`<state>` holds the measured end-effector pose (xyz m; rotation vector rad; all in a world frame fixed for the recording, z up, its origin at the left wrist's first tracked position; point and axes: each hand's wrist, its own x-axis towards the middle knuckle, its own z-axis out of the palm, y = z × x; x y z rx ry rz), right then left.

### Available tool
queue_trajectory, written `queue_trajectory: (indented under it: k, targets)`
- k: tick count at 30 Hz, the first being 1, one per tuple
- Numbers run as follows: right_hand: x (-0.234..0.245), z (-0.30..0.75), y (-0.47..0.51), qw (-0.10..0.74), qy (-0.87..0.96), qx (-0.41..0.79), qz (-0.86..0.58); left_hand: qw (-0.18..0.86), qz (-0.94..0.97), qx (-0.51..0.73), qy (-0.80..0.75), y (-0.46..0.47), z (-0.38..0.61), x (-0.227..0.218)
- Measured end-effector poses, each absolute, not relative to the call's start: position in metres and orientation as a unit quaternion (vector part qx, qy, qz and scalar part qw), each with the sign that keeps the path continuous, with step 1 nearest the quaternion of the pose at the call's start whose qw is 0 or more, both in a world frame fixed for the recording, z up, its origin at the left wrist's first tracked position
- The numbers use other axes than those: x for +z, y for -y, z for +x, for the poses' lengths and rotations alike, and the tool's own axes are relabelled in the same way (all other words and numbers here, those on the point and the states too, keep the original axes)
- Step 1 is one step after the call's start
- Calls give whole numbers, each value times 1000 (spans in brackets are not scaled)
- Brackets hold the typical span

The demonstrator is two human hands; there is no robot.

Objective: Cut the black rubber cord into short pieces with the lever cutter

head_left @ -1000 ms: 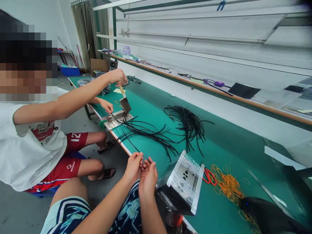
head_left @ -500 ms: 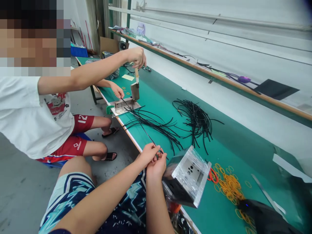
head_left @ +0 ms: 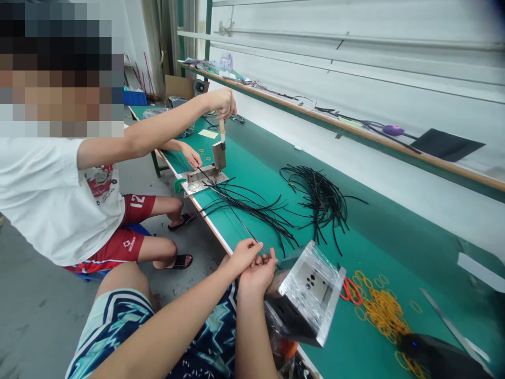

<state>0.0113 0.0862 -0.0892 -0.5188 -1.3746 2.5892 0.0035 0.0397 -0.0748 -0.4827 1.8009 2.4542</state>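
Note:
My left hand (head_left: 245,256) pinches a thin black cable (head_left: 245,227) near its close end, at the table's front edge. My right hand (head_left: 258,273) is just beside it, palm turned up, fingers curled round the end of the same cable. From there the cable stretches away to a small metal lever cutter (head_left: 220,155) clamped to the table edge. A co-worker's hand (head_left: 192,156) holds its far end there, while their other hand (head_left: 223,102) grips the raised wooden handle. A loose bunch of black cables (head_left: 256,208) lies alongside the stretched one.
Another heap of black cables (head_left: 319,197) lies farther back on the green table (head_left: 355,252). A film-wrapped metal box (head_left: 305,289) stands right of my hands. Beyond it are red-handled scissors (head_left: 351,291), yellow rubber bands (head_left: 381,308) and a steel ruler (head_left: 447,321). A shelf (head_left: 355,134) runs along the wall.
My view has shifted slightly, so the scene sits lower. My hands have moved a little toward the metal box, and a right finger sticks up more. The cutter's handle stays raised.

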Motion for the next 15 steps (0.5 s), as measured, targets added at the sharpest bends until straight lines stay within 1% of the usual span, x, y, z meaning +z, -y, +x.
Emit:
queue_trajectory:
  k: [5,15]
  targets:
    - [-75,15,-82,110,398,881,-230,23,-157,789,-594,-40,4,-75]
    - [-67,15,-84,99,357,895,-249,11,-155,800,-580,-39,-4,-88]
